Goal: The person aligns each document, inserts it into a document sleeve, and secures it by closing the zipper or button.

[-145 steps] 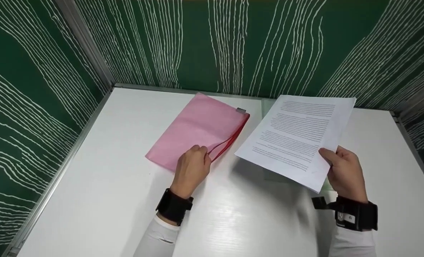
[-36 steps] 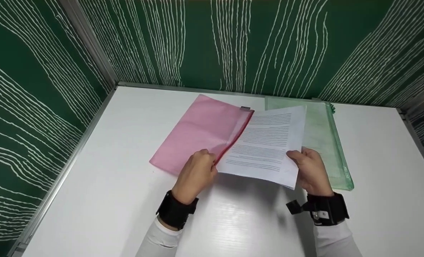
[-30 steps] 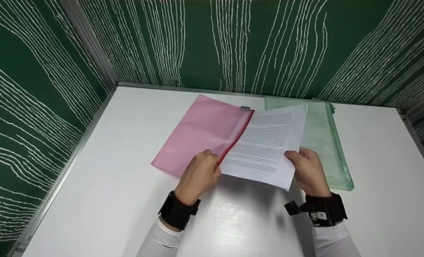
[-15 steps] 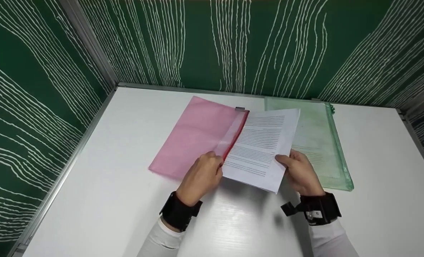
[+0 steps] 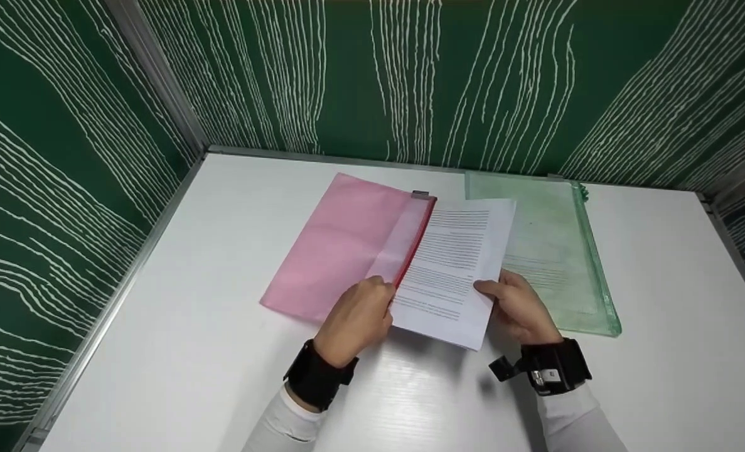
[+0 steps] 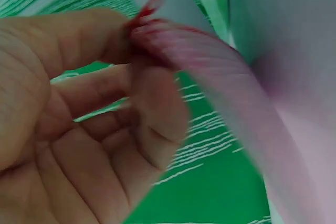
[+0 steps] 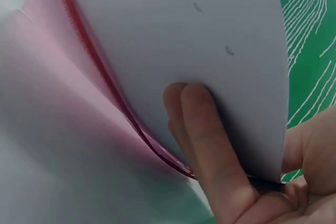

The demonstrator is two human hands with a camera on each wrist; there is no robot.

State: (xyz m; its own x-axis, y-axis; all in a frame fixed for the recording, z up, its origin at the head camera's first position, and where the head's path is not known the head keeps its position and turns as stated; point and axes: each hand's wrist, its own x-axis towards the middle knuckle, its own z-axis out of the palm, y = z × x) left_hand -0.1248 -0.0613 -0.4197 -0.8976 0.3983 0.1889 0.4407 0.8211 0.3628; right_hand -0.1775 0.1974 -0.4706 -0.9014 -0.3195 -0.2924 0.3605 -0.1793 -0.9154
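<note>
A pink zip pouch (image 5: pixel 328 238) with a red zip edge lies at the middle of the table, its mouth facing right. My left hand (image 5: pixel 356 320) pinches the near corner of that mouth; in the left wrist view thumb and finger hold the red edge (image 6: pixel 157 35). Printed paper sheets (image 5: pixel 454 270) sit partly inside the pouch, their left part showing pale through the pink. My right hand (image 5: pixel 519 307) grips the sheets' right edge, thumb on top. In the right wrist view its fingers (image 7: pixel 202 129) lie straight along the paper's underside.
A green zip pouch (image 5: pixel 554 251) with papers inside lies flat to the right, partly beneath the sheets and right hand. The white table (image 5: pixel 159 351) ends at green walls (image 5: pixel 347 75) behind and at the sides.
The sheets, first held apart at the right, have gone left into the pink pouch's mouth and keep sliding deeper. My right hand has moved left, uncovering more of the green pouch.
</note>
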